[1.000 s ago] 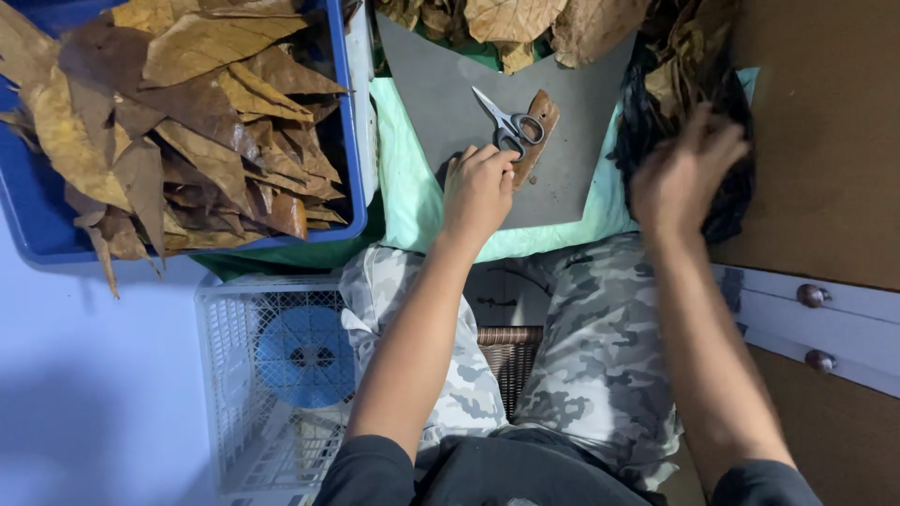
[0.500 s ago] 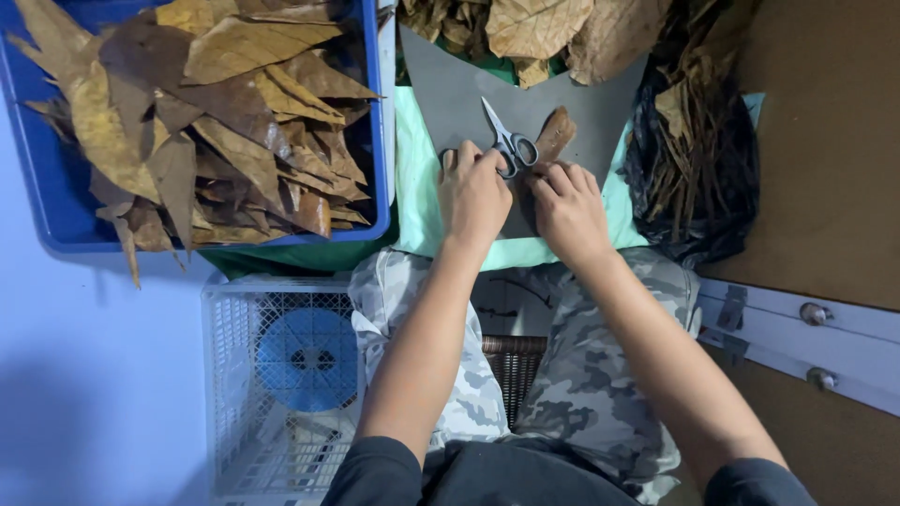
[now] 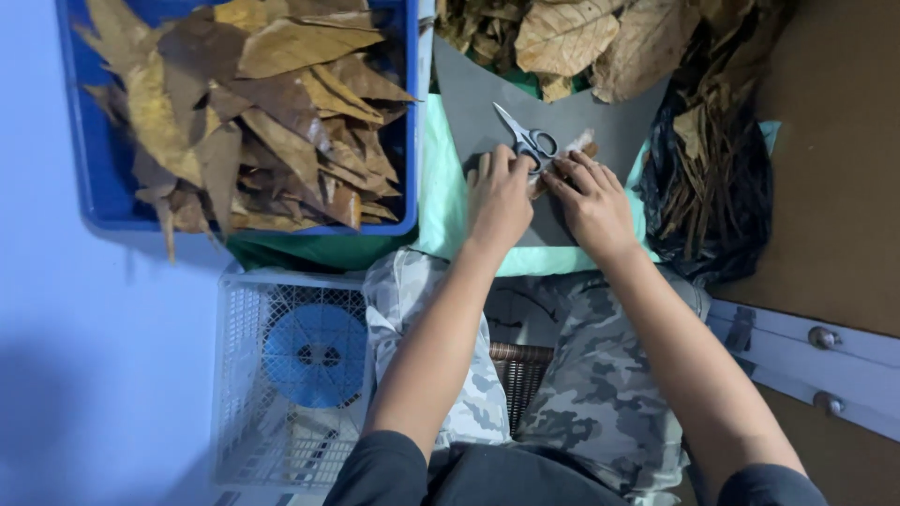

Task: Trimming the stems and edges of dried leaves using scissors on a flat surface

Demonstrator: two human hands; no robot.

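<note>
A grey board [image 3: 478, 103] lies over a light green cloth [image 3: 441, 187] on my lap. On the board rest grey-handled scissors [image 3: 527, 141] and a small brown dried leaf piece [image 3: 574, 148]. My left hand [image 3: 499, 197] and my right hand [image 3: 589, 197] sit side by side on the board, fingertips pressing on the leaf piece just below the scissors' handles. Most of the leaf piece is hidden under my fingers.
A blue crate [image 3: 94, 187] full of dried brown leaves [image 3: 262, 112] stands at the left. More dried leaves [image 3: 581, 37] pile beyond the board. A black bag [image 3: 712, 197] of leaf stems lies at the right. A white basket [image 3: 244, 375] holds a blue spool [image 3: 314, 354].
My right hand came from the black bag at the right over to the board and joined my left hand on the leaf piece by the scissors.
</note>
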